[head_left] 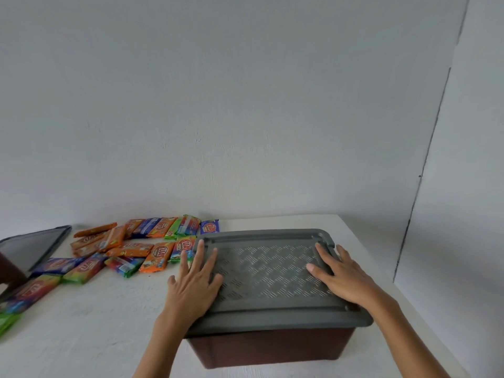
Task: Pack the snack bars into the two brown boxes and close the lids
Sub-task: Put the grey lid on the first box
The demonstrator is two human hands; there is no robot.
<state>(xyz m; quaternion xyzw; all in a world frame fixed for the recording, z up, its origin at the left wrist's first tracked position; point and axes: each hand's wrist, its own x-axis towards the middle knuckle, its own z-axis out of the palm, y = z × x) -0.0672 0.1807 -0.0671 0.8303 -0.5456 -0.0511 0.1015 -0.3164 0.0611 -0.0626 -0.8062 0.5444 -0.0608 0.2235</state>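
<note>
A brown box stands in front of me on the white table, covered by a grey patterned lid. My left hand lies flat on the lid's left edge, fingers spread. My right hand rests flat on the lid's right side. Neither hand holds anything. Several snack bars in orange, blue, green and rainbow wrappers lie scattered on the table to the left. At the far left, part of a second brown box shows, with a dark lid leaning beside it.
The white table meets a plain white wall at the back. Its right edge runs close beside the box. More bars lie at the left edge of view.
</note>
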